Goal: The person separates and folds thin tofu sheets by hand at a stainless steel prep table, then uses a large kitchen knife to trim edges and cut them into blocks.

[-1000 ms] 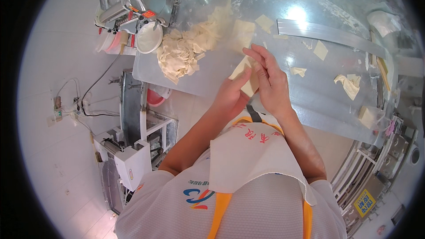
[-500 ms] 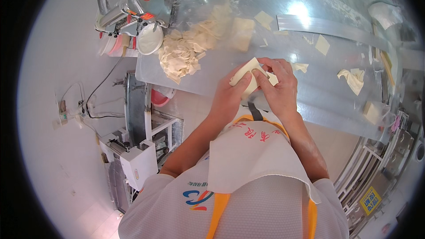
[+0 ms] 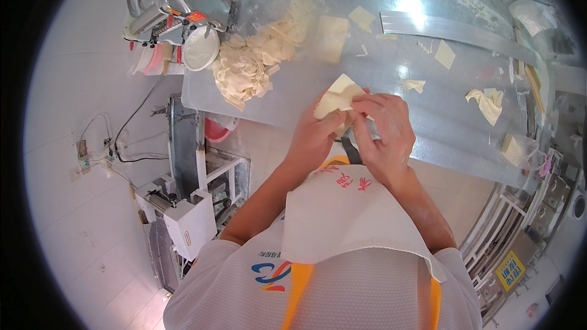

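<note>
Just over the near edge of the metal table, my left hand cups a stack of pale yellow dough wrappers, its thumb on the near side. One corner of the stack points away from me. My right hand grips the stack's right edge with bent fingers and thumb. Its fingers partly cover that side, so how many sheets they pinch is hidden. Beyond the left hand lies a loose heap of dough pieces. A flat pale dough stack rests on the table behind my hands.
A metal dough machine stands at the far left, beside a white round tub. A long metal bar lies across the far right of the table. Crumpled dough and a bagged pale block sit at the right.
The wrapper stack has turned in my hands, showing more of its broad face. My right hand has shifted slightly, its fingers now curled over the stack's right side.
</note>
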### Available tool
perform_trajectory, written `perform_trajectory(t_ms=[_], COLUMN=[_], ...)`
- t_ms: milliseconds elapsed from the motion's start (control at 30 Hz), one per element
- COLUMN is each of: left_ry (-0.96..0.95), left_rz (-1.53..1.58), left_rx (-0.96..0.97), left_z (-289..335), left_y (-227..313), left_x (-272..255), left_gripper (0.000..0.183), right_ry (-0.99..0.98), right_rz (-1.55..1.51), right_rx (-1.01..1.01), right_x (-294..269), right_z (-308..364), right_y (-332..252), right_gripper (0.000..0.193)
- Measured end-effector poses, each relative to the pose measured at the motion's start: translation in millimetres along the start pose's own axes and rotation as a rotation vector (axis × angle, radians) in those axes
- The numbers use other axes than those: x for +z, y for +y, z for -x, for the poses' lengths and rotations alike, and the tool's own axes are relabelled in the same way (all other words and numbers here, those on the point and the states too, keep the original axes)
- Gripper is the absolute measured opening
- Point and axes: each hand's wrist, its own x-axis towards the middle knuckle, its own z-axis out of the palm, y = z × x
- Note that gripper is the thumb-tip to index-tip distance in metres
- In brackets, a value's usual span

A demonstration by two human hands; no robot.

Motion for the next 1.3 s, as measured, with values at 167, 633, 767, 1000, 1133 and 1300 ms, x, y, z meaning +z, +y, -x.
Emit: perform_trajectory(t_ms=[167, 633, 767, 1000, 1133, 1300], left_ry=[-0.171, -0.23, -0.237, -0.224, -0.198, -0.162], left_rz=[-0.277, 0.195, 0.197, 0.175, 0.147, 0.15], left_rx=[0.135, 0.112, 0.089, 0.081, 0.067, 0.077], left_z=[-2.8, -1.9, -1.4, 1.9, 3.7, 6.2], left_y=[4.5, -0.9, 2.4, -0.5, 0.1, -1.2], left_x=[-5.4, -4.0, -3.7, -7.0, -6.5, -4.8], left_gripper=[0.053, 0.054, 0.054, 0.056, 0.058, 0.06], right_ry=[-0.043, 0.074, 0.041, 0.088, 0.078, 0.1], right_rz=[-0.024, 0.106, 0.072, 0.019, 0.068, 0.084], right_rx=[-0.127, 0.093, 0.109, 0.137, 0.119, 0.114], right_x=[0.8, 5.4, 5.5, 7.0, 5.2, 8.5], right_z=[-0.2, -8.5, -3.5, -7.2, -14.3, -11.4], right_y=[-19.6, -15.3, -11.0, -16.3, -17.3, -10.2], right_gripper=[0.025, 0.025, 0.024, 0.021, 0.019, 0.017])
